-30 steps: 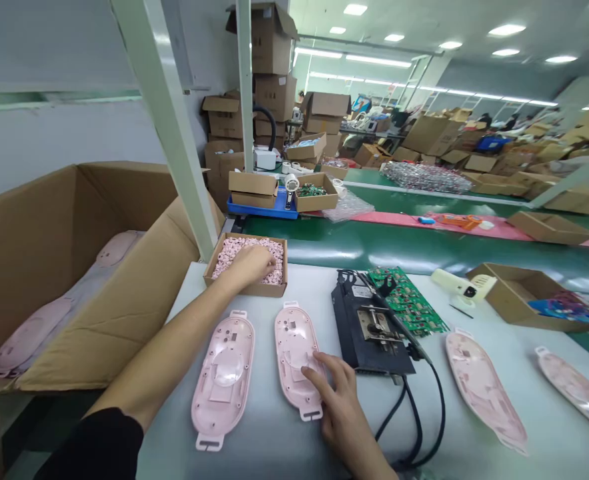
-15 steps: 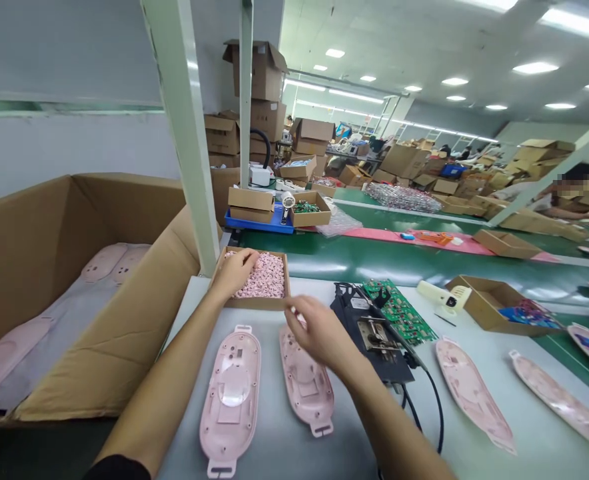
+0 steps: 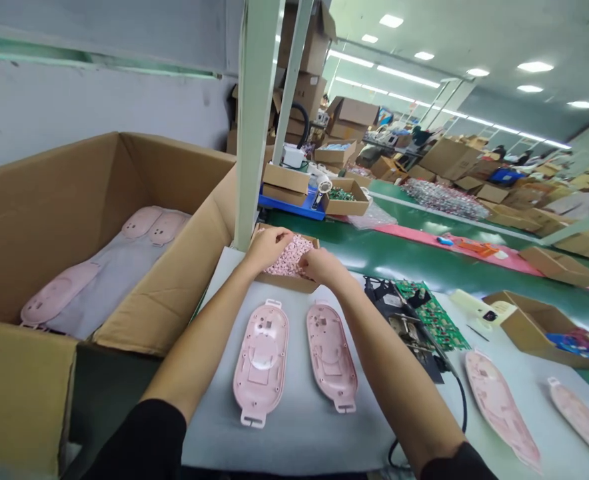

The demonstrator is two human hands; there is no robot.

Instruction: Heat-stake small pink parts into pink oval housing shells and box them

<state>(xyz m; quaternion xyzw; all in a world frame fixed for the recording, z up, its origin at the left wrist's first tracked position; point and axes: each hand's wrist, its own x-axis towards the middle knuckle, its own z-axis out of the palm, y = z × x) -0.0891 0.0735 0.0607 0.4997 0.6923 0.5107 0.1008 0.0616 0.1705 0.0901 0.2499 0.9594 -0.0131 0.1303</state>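
Note:
My left hand [image 3: 269, 250] and my right hand [image 3: 322, 267] both reach into a small cardboard tray [image 3: 289, 283] heaped with small pink pieces [image 3: 289, 259]. Their fingertips rest among the pieces, and I cannot tell whether either hand holds any. Just below the tray, two pink plastic oval shells [image 3: 261, 363] [image 3: 331, 357] lie open side up on the grey table [image 3: 294, 440], under my forearms. Neither hand touches them.
A large cardboard box [image 3: 69, 233] at the left holds pink shells on a grey sheet. On the right stand a black fixture [image 3: 399, 313], green circuit boards [image 3: 432, 313] and a cardboard tray [image 3: 524, 333]. A white upright post [image 3: 254, 133] rises behind the small tray.
My right hand has moved from above the second shell into the tray, beside my left hand. The view has swung, shifting the table and boxes in the picture.

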